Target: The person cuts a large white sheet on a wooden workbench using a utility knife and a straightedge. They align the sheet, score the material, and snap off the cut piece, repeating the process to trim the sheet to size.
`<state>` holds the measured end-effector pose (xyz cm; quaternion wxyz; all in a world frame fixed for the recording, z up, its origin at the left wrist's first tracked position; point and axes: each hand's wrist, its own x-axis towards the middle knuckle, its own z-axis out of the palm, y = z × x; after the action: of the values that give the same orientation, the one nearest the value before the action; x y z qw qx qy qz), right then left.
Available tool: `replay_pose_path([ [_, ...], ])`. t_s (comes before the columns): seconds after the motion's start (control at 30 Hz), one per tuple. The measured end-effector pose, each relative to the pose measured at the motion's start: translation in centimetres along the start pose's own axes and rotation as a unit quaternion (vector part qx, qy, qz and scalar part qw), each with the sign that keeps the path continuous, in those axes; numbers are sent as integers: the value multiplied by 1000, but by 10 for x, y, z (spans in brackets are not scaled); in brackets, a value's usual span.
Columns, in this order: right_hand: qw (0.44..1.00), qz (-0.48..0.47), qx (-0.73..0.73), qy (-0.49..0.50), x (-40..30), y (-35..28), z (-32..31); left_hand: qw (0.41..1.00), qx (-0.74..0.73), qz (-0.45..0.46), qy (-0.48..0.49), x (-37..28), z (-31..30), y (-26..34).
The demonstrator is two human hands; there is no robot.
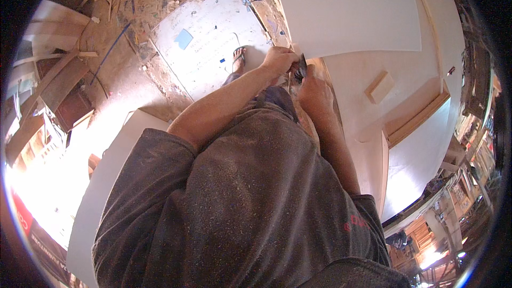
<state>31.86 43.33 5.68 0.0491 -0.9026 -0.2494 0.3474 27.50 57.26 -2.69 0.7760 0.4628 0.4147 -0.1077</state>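
Note:
My left hand (281,60) is at the near left edge of a pale work surface, its fingers curled and their tips partly hidden. Right beside it, my right hand (314,90) grips a small dark, flat object (303,66) that sticks up between the two hands. The object's exact kind cannot be told. What the left fingertips touch is unclear. Both hands are close together, in front of my dusty dark shirt.
On the right lie a large white sheet (352,12), a small wooden block (381,87) and a wooden strip (418,119) along a shiny panel (418,156). Below, a white board (208,28) with scraps lies on the littered floor by my sandaled foot (239,58). Boards (66,88) are piled at left.

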Motion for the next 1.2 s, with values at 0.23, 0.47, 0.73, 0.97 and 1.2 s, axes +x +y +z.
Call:
replay_pose_path([
  [0.23,999,33,7,-7,2,-6,2,999,5,-28,-23,4,-2,1],
  [0.47,1000,24,2,-3,11,-9,0,998,-14,-43,-36,1,-4,7],
  [0.73,999,18,27,6,-1,-19,-18,999,2,-36,-25,-1,-3,8],
  [0.97,999,2,41,18,14,-12,-6,999,28,-29,-23,-4,-4,12],
  [1.2,999,35,21,14,21,-14,1,999,16,-28,-34,-1,-8,8],
])
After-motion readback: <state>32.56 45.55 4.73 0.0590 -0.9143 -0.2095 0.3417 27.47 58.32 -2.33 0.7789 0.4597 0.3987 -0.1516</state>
